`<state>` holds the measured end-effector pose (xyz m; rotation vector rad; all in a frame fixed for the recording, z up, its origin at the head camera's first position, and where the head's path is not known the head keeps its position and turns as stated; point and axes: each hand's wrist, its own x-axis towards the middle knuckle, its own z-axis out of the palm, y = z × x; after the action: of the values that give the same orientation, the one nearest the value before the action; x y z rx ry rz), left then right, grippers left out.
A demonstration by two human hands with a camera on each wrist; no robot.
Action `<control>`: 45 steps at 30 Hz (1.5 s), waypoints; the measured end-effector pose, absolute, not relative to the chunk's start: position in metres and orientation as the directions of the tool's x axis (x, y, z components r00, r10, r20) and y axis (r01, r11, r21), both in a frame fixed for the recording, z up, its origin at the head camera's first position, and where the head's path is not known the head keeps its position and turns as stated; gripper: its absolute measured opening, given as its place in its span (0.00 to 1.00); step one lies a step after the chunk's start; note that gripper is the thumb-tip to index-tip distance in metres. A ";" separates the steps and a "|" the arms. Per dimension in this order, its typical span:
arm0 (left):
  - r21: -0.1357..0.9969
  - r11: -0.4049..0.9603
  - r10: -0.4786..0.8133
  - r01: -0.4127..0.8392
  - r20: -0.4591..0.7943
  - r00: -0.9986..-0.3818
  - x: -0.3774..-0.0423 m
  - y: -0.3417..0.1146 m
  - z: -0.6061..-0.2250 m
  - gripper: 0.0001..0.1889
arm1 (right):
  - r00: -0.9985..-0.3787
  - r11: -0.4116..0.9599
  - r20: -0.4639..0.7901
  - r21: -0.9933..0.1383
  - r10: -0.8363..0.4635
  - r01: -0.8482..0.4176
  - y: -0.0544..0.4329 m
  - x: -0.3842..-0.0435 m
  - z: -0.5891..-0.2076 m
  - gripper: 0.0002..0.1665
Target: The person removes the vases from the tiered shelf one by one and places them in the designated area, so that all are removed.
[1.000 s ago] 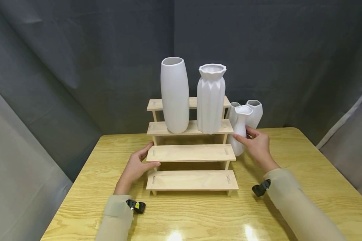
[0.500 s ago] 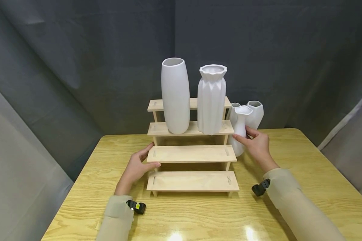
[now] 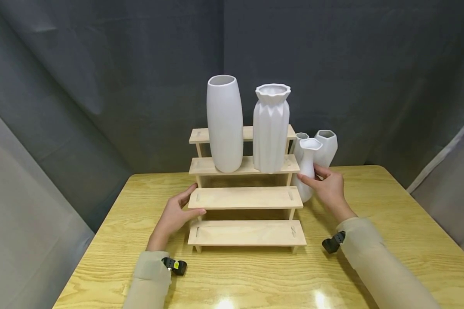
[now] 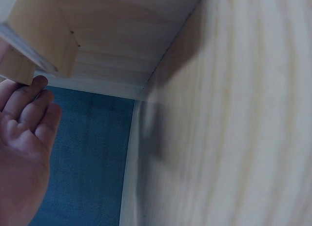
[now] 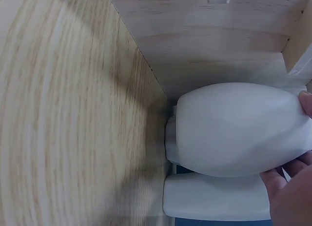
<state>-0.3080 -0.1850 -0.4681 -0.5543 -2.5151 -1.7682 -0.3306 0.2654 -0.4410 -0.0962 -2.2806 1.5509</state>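
Note:
A four-step wooden display stand [image 3: 245, 198] sits mid-table. My left hand [image 3: 174, 213] grips its left end, thumb over one step and fingers reaching behind; in the left wrist view the fingers [image 4: 30, 106] curl near a step's underside. Just off the stand's right side, my right hand [image 3: 330, 187] holds a slim white vase [image 3: 304, 189] with a flared mouth, thumb on one side, fingers on the other. In the right wrist view its rounded body [image 5: 239, 131] lies close to the stand's side. Whether its base touches the table is unclear.
A tall smooth white vase [image 3: 224, 128] and a pleated white vase [image 3: 270, 133] stand on the stand's upper part. Behind the held vase are a faceted white vase [image 3: 326, 148] and another partly hidden white vase [image 3: 297, 148]. Grey curtain [image 3: 158, 86] hangs behind the table [image 3: 255, 279].
The slim vase and my right hand have shifted very slightly toward me and to the left. My left hand keeps its hold on the stand.

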 end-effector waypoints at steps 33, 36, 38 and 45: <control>0.905 0.321 0.266 0.279 0.196 -0.944 -0.309 -0.185 -0.472 0.46 | -0.940 0.388 0.239 -0.912 0.243 -0.132 0.265 -0.328 -0.455 0.44; 0.908 0.320 0.263 0.270 0.189 -0.946 -0.309 -0.185 -0.471 0.46 | -0.940 0.381 0.237 -0.915 0.244 -0.132 0.265 -0.329 -0.457 0.43; 0.909 0.325 0.258 0.263 0.182 -0.949 -0.309 -0.185 -0.471 0.46 | -0.940 0.374 0.236 -0.918 0.246 -0.132 0.266 -0.329 -0.459 0.43; 0.906 0.322 0.264 0.276 0.194 -0.945 -0.309 -0.185 -0.468 0.46 | -0.934 0.358 0.262 -0.919 0.241 -0.166 0.266 -0.331 -0.463 0.43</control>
<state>-0.3086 -0.1854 -0.4685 -0.5203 -2.5452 -1.7471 -0.3312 0.2660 -0.4633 -0.0665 -2.2723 1.6005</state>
